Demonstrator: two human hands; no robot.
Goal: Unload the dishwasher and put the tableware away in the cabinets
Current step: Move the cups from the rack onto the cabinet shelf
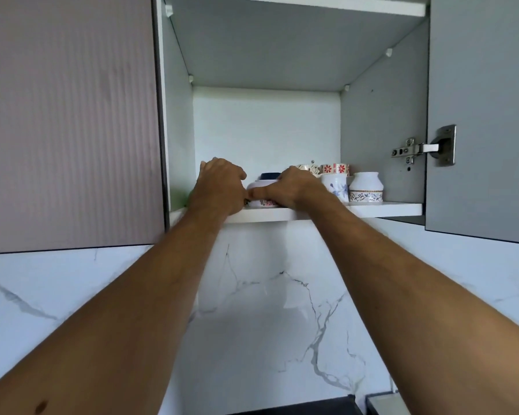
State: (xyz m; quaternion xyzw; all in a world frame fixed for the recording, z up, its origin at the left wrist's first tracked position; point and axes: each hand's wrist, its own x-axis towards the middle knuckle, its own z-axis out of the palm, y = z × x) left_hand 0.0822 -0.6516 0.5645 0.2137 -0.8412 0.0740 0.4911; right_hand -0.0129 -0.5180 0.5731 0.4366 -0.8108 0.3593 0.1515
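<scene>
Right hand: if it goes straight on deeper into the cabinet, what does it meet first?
Probably the patterned cup just behind the right hand, then the back wall; depth is unclear.

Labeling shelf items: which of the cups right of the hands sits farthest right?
The white cup with the brown patterned band near its base, front row. The blue-flowered cup stands between it and the right hand; the red-flowered cup stands behind.

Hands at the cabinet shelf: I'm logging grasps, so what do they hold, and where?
Both the left hand and right hand grip the white bowl by its opposite sides, at the shelf front.
</scene>
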